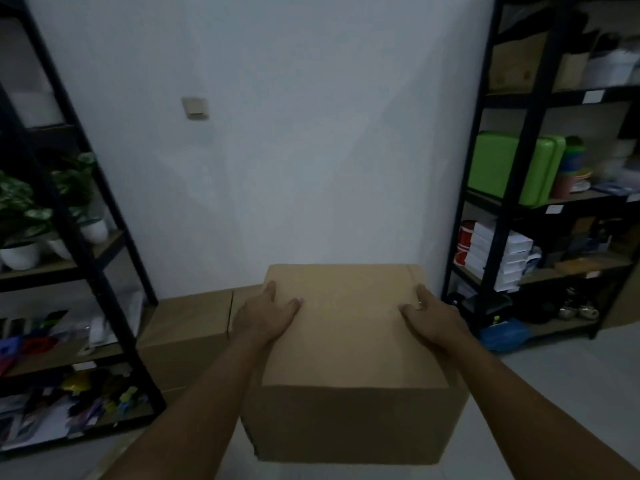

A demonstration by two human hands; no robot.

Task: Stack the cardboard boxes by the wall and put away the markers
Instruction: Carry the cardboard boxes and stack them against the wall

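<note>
A plain brown cardboard box [349,344], matte, square-edged and closed on top, is in front of the white wall [294,150]. The left hand [265,315] and right hand [433,318] lie on its top near the 2 side edges, fingers [294,303] fairly straight, pressing the lid. A second box [188,336] sits lower, just left, by the wall.

Closed brown cardboard box [349,358] near wall, lower box [188,327] beside it.
</note>
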